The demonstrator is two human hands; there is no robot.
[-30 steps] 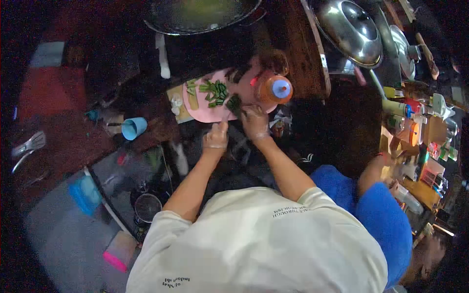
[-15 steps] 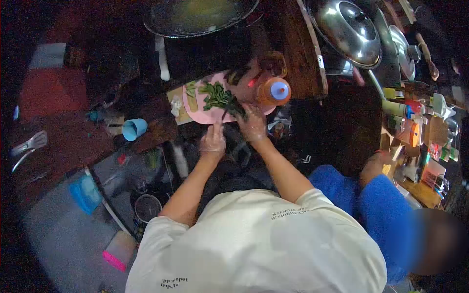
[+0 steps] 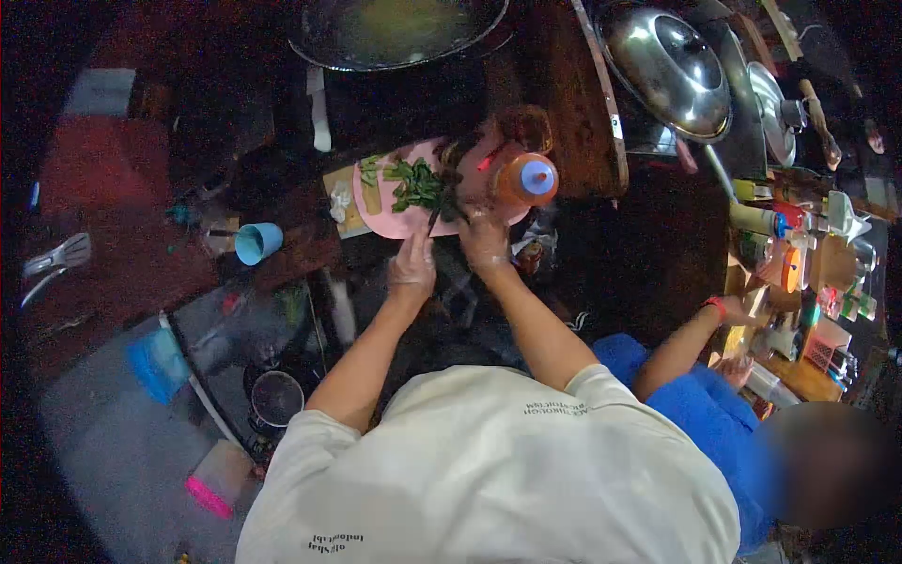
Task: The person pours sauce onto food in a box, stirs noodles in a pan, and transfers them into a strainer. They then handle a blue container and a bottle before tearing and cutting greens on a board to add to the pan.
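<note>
A pink cutting board (image 3: 383,222) lies in front of me with chopped leafy greens (image 3: 415,184) on it. My left hand (image 3: 412,265), in a clear glove, is closed around a knife (image 3: 433,222) whose narrow dark blade stands beside the greens. The gloved right hand (image 3: 485,242) is closed over the near end of the dark bunch at the board's right side; its fingertips are partly hidden in shadow. Just beyond that hand stands an orange squeeze bottle (image 3: 514,180) with a lavender cap. Paler cut stems (image 3: 369,173) lie at the board's left end.
A large wok (image 3: 404,42) sits beyond the board, a white-handled utensil (image 3: 320,122) near it. A blue cup (image 3: 258,243) is to the left. A domed metal lid (image 3: 662,70) lies at upper right. On the right, a co-worker in blue (image 3: 691,399) reaches toward crowded containers (image 3: 789,268).
The co-worker's arm has stretched out and both their hands now show among the containers. My hands stay at the board with small movements; the view has shifted slightly.
</note>
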